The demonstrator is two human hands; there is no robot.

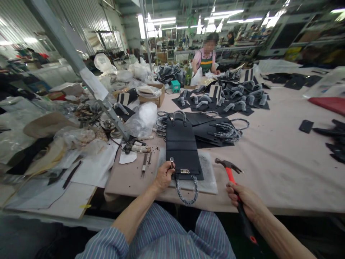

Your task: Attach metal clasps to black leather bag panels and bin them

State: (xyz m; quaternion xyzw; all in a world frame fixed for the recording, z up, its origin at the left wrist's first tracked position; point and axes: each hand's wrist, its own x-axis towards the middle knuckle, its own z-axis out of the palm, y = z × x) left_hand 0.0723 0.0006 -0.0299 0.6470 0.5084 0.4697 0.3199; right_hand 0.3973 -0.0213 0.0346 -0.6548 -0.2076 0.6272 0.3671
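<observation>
A black leather bag panel lies flat in front of me, with a wrapped handle at each end and a gold clasp near its close end. Under it is a pale slab. My left hand pinches a short metal punch, held upright at the panel's left edge beside the clasp. Whether its tip touches the leather I cannot tell. Over to the right, my right hand is wrapped round the red and black handle of a claw hammer, its head raised beside the slab.
Stacked black panels with wrapped handles lie behind the work. Left of the slab are small tools, a slanted metal post and plastic bags. A dark phone-like object lies right. Across the table a person works.
</observation>
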